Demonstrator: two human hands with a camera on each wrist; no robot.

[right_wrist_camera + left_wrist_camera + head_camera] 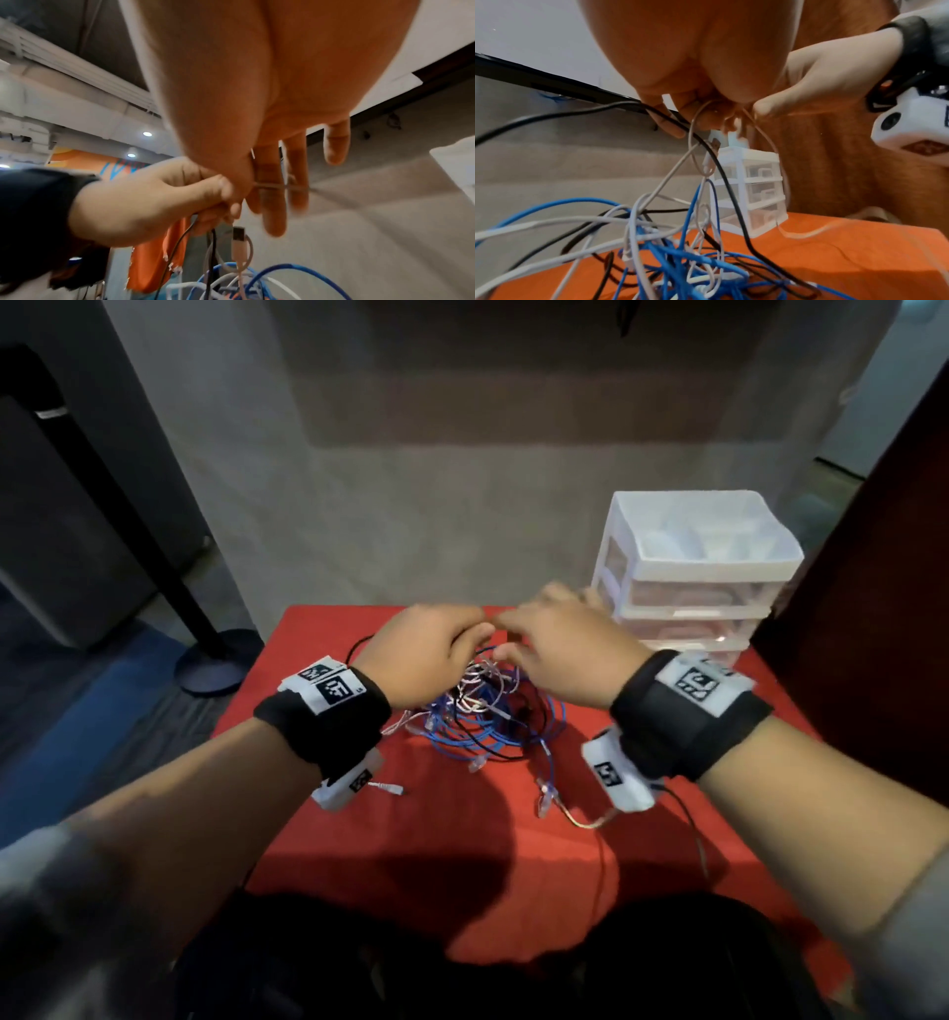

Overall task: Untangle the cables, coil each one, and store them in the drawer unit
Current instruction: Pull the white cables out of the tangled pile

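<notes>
Red cloth (359, 839) covers the table, and on it lies a knot of blue, white and black cables (482, 716). My left hand (426, 654) grips several raised strands; my right hand (560, 654) pinches a thin pale one. Behind stands the white drawer unit (693, 567).

Head view looks down from above; both wrist views look up closely, sharing the cable tangle (482, 716).
</notes>
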